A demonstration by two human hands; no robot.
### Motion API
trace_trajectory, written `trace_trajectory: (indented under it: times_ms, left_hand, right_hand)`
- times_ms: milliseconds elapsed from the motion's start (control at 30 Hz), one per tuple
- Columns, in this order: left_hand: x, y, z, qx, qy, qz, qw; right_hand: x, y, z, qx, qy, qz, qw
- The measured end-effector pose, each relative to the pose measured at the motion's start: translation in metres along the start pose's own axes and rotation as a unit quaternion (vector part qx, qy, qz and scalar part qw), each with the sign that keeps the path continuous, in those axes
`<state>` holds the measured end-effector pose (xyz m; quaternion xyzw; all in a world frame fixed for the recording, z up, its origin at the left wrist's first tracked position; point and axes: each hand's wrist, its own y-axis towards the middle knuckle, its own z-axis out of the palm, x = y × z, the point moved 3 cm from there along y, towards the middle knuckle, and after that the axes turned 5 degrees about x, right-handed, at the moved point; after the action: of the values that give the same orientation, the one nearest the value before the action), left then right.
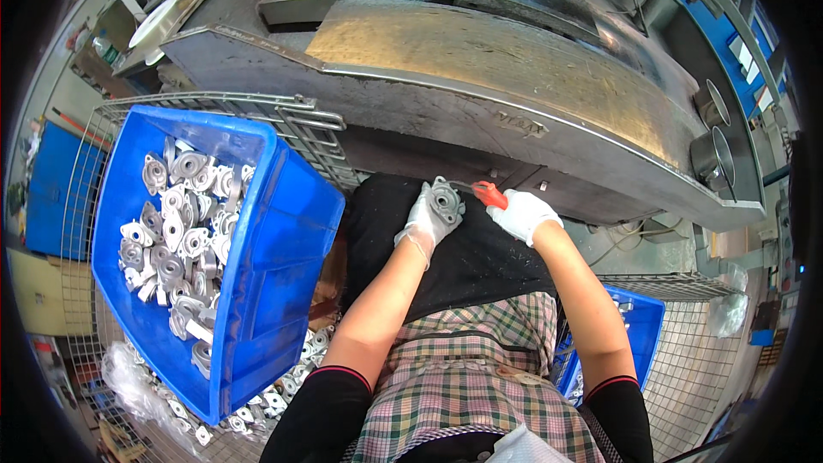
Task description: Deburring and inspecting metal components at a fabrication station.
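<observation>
Gloved in white, my left hand is closed around a grey cast metal part with a round hole in its middle. My right hand, also in a white glove, grips the red handle of a tool with a thin metal shaft. The shaft points left and reaches the upper edge of the part; whether it is a file or a scraper I cannot make out. Both hands are above my lap, over dark cloth. To the left, a tilted blue bin holds several similar castings.
A metal workbench with a raised front edge spans the far side. Wire-mesh baskets stand on both sides, with loose castings under the left bin. Another blue bin is at my right. Two metal cups hang at the bench's right end.
</observation>
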<state>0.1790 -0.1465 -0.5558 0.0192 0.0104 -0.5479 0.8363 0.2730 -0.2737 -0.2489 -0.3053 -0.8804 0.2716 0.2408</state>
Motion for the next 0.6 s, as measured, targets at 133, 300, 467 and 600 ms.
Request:
trace_trajectory:
  times_ms: [133,300,467,600]
  left_hand:
    - [0.02,0.002,0.036,-0.144,-0.263,-0.063,0.952]
    - [0.024,-0.005,0.112,-0.257,-0.012,-0.107,0.96]
    - [0.016,-0.006,0.072,-0.239,-0.042,-0.07,0.968]
    - [0.021,-0.006,0.07,-0.149,0.194,-0.046,0.969]
  right_hand:
    - [-0.019,0.004,0.003,-0.006,0.02,0.023,1.0]
    - [-0.02,-0.003,-0.001,0.015,0.036,0.046,0.998]
    - [-0.016,0.0,0.003,-0.021,0.005,0.023,1.0]
    - [-0.022,0.008,0.008,-0.024,-0.005,0.027,0.999]
